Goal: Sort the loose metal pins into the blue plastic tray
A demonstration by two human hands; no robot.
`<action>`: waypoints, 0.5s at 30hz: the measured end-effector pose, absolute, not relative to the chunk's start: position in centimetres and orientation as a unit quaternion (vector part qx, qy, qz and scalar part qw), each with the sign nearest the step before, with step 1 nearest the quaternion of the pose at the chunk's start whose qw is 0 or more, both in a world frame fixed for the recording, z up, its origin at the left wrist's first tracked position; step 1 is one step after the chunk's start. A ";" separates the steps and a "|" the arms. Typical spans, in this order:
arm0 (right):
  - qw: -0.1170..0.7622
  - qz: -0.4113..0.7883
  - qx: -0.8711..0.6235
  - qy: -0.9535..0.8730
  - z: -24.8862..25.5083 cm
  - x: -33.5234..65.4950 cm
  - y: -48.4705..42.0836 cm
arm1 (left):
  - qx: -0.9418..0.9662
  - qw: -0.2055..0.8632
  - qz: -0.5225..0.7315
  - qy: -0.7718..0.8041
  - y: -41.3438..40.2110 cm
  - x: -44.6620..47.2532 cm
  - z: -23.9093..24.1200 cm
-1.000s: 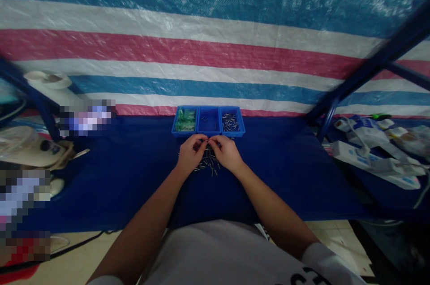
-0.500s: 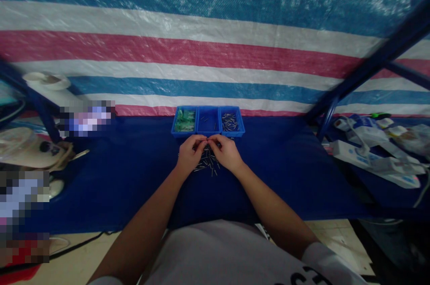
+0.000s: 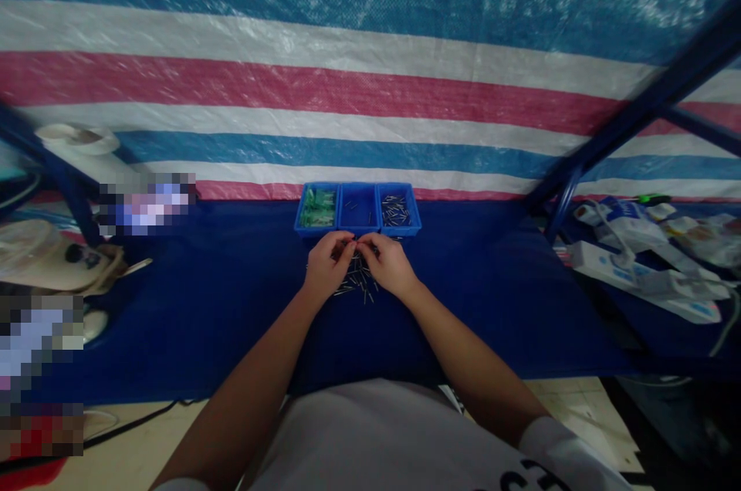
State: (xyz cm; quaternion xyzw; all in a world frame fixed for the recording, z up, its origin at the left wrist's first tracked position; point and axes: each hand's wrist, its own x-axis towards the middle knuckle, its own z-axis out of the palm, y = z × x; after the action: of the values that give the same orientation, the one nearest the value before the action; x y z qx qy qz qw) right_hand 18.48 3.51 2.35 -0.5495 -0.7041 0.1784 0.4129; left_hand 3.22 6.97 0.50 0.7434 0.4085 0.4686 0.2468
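Head view: my left hand (image 3: 327,265) and right hand (image 3: 390,264) meet at the fingertips, partly covering the pile of thin metal pins (image 3: 360,279), and I cannot tell whether they grip anything. Blue tabletop (image 3: 492,298) lies beneath, striped tarpaulin (image 3: 370,93) behind; the pins, shiny and jumbled, lie near my blue three-compartment tray (image 3: 361,196).
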 end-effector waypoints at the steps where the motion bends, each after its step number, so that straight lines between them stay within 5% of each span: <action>1: 0.412 0.177 -0.552 -0.703 2.4 18.5 3.5 | 0.744 0.248 0.469 0.407 6.9 3.2 0.6; 15: 0.393 0.187 -0.558 -0.707 2.3 18.7 3.6 | 0.750 0.260 0.481 0.371 6.7 3.3 0.9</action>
State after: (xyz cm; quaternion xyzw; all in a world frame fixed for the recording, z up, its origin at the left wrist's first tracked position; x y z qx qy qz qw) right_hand 18.67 3.63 2.32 -0.5579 -0.7069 0.1865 0.3927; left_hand 3.34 6.73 0.93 0.7502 0.3714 0.4814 0.2599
